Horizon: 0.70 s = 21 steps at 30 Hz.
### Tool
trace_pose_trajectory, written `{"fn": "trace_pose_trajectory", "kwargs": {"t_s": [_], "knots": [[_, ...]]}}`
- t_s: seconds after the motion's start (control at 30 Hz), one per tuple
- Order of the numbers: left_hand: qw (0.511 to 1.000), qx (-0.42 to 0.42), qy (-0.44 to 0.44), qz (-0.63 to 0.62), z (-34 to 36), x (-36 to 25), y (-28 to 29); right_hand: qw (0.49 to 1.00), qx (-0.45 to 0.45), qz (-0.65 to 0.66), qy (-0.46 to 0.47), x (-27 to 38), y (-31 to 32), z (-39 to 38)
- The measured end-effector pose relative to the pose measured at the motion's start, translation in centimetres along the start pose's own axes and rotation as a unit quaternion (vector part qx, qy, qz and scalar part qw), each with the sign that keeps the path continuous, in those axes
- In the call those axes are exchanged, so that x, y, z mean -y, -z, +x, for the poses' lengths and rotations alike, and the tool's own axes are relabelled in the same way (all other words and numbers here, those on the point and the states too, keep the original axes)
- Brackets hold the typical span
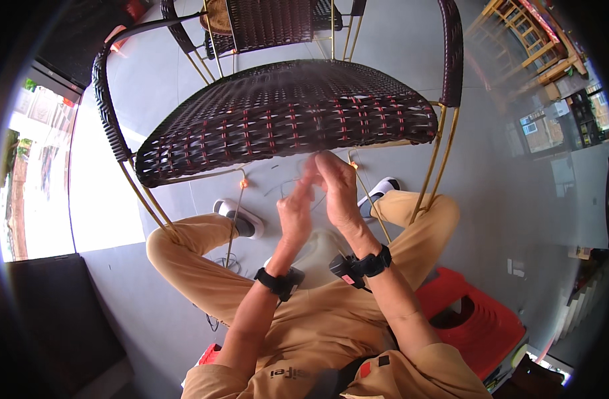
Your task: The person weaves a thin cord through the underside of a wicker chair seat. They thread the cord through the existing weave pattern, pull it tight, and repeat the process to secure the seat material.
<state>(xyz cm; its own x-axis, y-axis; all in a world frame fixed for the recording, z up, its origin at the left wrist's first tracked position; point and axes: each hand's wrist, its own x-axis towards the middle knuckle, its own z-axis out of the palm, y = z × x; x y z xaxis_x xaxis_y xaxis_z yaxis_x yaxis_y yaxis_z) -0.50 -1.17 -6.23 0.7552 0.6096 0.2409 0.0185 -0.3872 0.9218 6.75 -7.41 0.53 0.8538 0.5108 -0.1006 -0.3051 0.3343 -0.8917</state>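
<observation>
A woven chair seat (291,126) of dark brown strands with red ones threaded through hangs across the space before me, held in a gold metal frame (444,143) with wrapped armrests. Just under its near edge, my two hands are close together. My right hand (338,189) is bent with its fingers drawn together, the fingertips at the woven edge; what they pinch is hidden. Lower and beside it, my left hand (296,209) points upward, its fingers smeared by motion. Thin dark strand-like lines show faintly beside the left fingers.
A second woven chair (271,26) stands beyond the first. By my right hip is a red plastic stool (477,326). Wooden furniture (530,33) stands at the far right. Chair legs run down between my knees; a thin cable coil (230,265) lies by the left one.
</observation>
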Motion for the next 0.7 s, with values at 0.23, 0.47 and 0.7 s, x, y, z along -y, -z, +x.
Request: {"fn": "trace_pose_trajectory", "kwargs": {"t_s": [0.23,0.47,0.7], "knots": [[0.998,0.056,0.014,-0.009,-0.1,-0.4,-0.5,0.999,0.034,0.011,-0.026,-1.5,1.4,1.1],[0.986,0.055,0.129,-0.094,-0.9,-0.1,-1.1,0.999,0.019,0.032,0.001,-2.7,1.3,1.1],[0.985,0.047,0.104,-0.128,-1.0,0.5,-1.2,0.998,-0.008,-0.015,0.057,-2.7,0.3,0.8]]}}
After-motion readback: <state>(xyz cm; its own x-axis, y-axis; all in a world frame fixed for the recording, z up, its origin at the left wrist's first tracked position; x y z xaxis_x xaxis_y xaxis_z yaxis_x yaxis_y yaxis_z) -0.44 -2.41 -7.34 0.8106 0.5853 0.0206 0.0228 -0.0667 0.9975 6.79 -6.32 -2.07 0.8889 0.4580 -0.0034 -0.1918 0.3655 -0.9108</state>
